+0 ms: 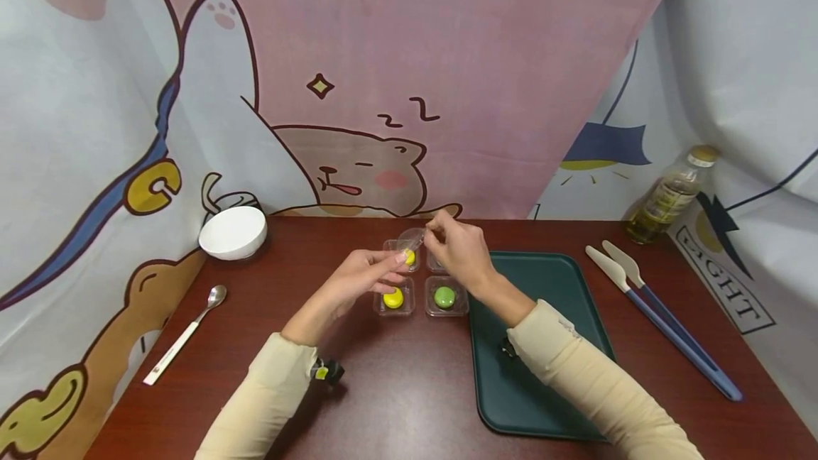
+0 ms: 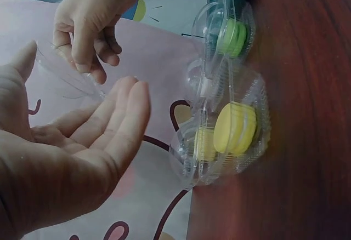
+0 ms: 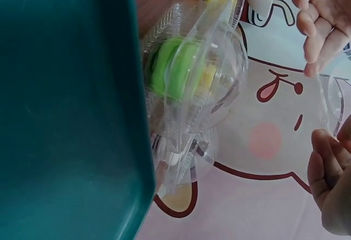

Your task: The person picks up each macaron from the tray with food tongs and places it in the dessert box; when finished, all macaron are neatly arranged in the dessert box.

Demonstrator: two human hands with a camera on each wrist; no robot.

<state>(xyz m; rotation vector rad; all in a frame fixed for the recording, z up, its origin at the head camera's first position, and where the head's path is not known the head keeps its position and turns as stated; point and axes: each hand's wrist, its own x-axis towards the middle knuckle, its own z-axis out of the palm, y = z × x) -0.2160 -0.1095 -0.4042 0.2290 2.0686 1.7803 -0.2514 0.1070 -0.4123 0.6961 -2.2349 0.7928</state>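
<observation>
Over the back of a group of clear plastic boxes, both hands hold a clear domed lid [image 1: 411,237] by its edges. My left hand [image 1: 358,277] has it between thumb and fingertips, while my right hand [image 1: 461,250] pinches the far edge, also visible in the left wrist view. Below are a front box with a yellow macaron [image 1: 393,297], another with a green macaron [image 1: 444,297], and a back box with a yellow macaron [image 1: 410,257] partly behind the left thumb. The right hand covers most of a further back box [image 1: 434,263].
A dark green tray [image 1: 543,403] lies under the right forearm. Long blue-handled tongs [image 1: 677,329] and an oil bottle [image 1: 664,201] are at the right. At the left stand a white bowl [image 1: 233,233] and a spoon [image 1: 185,339]. A printed cloth [image 1: 498,91] hangs behind the table.
</observation>
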